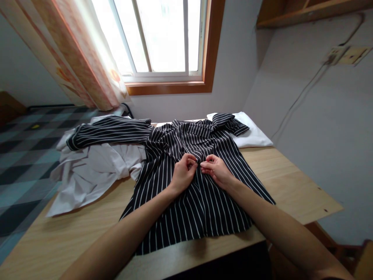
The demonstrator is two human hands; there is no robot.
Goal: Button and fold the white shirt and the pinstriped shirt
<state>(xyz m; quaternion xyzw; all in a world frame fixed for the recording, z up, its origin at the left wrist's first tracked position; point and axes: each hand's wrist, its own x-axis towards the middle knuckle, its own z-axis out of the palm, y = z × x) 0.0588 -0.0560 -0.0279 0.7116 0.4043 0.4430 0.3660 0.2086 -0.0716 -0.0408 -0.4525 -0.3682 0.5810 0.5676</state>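
Observation:
A black shirt with white stripes (186,217) lies spread on the wooden table, its lower hem toward me. One sleeve stretches out to the left, and the other is bunched at the back right. My left hand (184,171) pinches the cloth at the middle of the shirt front. Just to its right, my right hand (217,170) has its fingertips pressed together at the same spot, a small gap from the left fingers. Whatever small part of the front lies between the fingertips is too small to make out. Creases run outward from the hands.
A crumpled white garment (90,175) hangs over the table's left side, under the striped sleeve. Folded white cloth (252,132) lies at the back right of the wooden table (294,182). A checked bed (26,155) stands at left; a cable (300,95) runs down the right wall.

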